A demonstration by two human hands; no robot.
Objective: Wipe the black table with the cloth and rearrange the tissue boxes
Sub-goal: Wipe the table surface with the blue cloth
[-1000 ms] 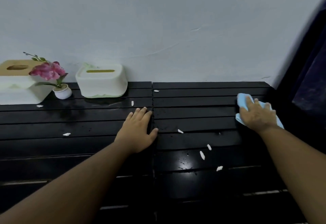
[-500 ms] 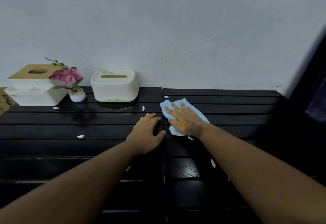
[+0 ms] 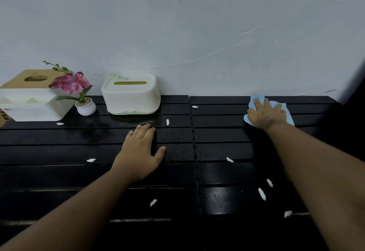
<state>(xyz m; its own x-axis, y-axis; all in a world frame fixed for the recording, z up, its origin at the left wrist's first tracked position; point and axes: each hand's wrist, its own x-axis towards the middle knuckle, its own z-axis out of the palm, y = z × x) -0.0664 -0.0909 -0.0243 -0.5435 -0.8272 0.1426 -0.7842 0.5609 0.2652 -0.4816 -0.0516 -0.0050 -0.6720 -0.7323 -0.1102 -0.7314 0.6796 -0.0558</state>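
Here the right hand presses flat on the blue cloth; the left hand rests open-fingered on the black table.

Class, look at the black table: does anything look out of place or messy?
Yes. Small white scraps lie scattered over the black table, at its front right and beside the left hand. They look like litter not yet wiped up.
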